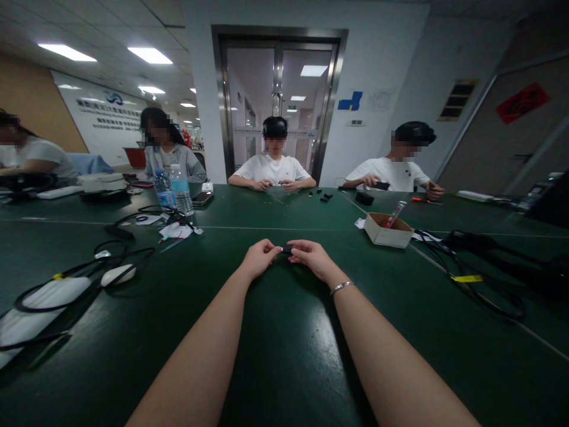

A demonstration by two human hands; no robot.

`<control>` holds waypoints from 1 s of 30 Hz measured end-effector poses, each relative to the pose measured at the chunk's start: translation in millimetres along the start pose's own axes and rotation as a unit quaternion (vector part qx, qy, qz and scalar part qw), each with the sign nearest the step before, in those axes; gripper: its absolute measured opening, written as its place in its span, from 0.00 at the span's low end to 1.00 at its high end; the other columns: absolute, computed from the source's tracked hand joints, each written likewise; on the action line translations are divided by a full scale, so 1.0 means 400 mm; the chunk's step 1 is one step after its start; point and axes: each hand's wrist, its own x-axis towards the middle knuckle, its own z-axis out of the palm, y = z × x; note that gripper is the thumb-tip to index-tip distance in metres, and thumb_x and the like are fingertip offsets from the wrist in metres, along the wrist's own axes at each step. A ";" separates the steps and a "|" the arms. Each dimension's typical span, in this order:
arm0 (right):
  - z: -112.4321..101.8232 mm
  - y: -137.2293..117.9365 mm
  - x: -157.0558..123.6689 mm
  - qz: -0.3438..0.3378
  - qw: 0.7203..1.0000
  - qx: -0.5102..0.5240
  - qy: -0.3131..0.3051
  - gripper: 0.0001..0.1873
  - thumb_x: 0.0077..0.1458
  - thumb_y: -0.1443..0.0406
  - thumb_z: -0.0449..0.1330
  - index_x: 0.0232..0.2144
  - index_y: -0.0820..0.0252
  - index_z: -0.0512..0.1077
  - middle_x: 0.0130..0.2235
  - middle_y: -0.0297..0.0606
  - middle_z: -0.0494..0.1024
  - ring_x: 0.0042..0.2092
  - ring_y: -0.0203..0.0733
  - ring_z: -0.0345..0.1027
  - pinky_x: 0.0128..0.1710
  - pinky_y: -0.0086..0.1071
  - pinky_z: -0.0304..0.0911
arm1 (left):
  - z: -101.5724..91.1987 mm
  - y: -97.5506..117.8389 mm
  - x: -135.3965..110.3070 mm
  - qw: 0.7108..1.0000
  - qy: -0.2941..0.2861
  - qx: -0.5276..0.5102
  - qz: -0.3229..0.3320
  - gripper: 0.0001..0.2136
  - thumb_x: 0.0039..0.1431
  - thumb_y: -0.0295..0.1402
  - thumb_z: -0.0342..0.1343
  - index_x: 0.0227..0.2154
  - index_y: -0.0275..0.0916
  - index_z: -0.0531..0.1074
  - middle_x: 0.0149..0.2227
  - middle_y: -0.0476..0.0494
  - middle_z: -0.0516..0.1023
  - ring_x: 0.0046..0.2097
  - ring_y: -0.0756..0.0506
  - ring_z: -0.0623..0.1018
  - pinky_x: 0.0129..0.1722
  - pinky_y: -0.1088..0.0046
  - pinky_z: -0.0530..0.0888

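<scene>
In front of me, just above the green table (284, 326), both my hands meet at a small dark piece (287, 250). It looks black with a short shiny part at its left end, and fingers cover much of it, so its kind cannot be made out. My left hand (259, 260) pinches the shiny left end between thumb and fingertips. My right hand (313, 258), with a silver bracelet (342, 287) at the wrist, grips the black right side with thumb and fingers.
A small box (389, 234) holding a red-and-clear tube stands right of my hands. Cables (471, 284) lie at right and around a white mouse (118, 275) at left. Two water bottles (181, 193) stand farther back. Several people sit around the table; one opposite (275, 169) handles something small.
</scene>
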 end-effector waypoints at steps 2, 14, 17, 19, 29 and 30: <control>-0.001 0.000 -0.001 -0.002 1.000 0.002 -0.005 0.12 0.49 0.75 0.65 0.38 0.64 0.75 0.33 0.37 0.76 0.29 0.34 0.74 0.32 0.26 0.74 | 0.000 0.004 -0.002 1.000 -0.004 0.003 -0.003 0.12 0.53 0.42 0.56 0.27 0.37 0.68 0.25 0.48 0.72 0.27 0.50 0.70 0.28 0.75 0.67; 0.019 -0.015 -0.002 -0.030 0.999 -0.014 0.003 0.13 0.47 0.73 0.66 0.38 0.63 0.75 0.34 0.36 0.74 0.29 0.34 0.74 0.34 0.28 0.75 | -0.009 -0.002 0.008 1.000 -0.004 -0.028 -0.004 0.17 0.53 0.49 0.52 0.25 0.38 0.66 0.23 0.50 0.68 0.26 0.51 0.68 0.25 0.76 0.64; 0.023 -0.019 -0.003 -0.041 0.999 -0.022 0.001 0.14 0.47 0.72 0.67 0.39 0.63 0.75 0.35 0.36 0.74 0.29 0.34 0.73 0.34 0.28 0.75 | -0.007 -0.007 0.012 0.999 -0.004 -0.052 -0.004 0.18 0.53 0.50 0.52 0.24 0.37 0.66 0.23 0.50 0.67 0.25 0.51 0.67 0.24 0.77 0.63; 0.026 -0.021 -0.004 -0.048 0.999 -0.025 -0.003 0.15 0.46 0.71 0.68 0.39 0.63 0.75 0.35 0.36 0.75 0.30 0.35 0.73 0.35 0.30 0.75 | -0.005 -0.010 0.015 0.998 -0.001 -0.066 -0.002 0.19 0.52 0.51 0.52 0.24 0.37 0.65 0.22 0.50 0.66 0.25 0.52 0.66 0.23 0.78 0.62; 0.027 -0.019 0.000 -0.057 0.998 -0.028 -0.007 0.15 0.45 0.71 0.68 0.39 0.62 0.76 0.36 0.36 0.74 0.30 0.35 0.73 0.34 0.30 0.75 | -0.006 -0.002 0.012 0.998 0.012 -0.054 -0.002 0.19 0.53 0.50 0.52 0.22 0.37 0.66 0.22 0.49 0.67 0.25 0.51 0.67 0.23 0.77 0.61; 0.026 -0.019 0.000 -0.056 0.998 -0.027 -0.010 0.15 0.45 0.71 0.68 0.39 0.61 0.76 0.36 0.36 0.74 0.30 0.35 0.73 0.35 0.30 0.74 | -0.006 -0.001 0.011 0.999 0.011 -0.053 -0.002 0.19 0.53 0.50 0.51 0.22 0.37 0.66 0.22 0.49 0.67 0.24 0.51 0.67 0.23 0.77 0.62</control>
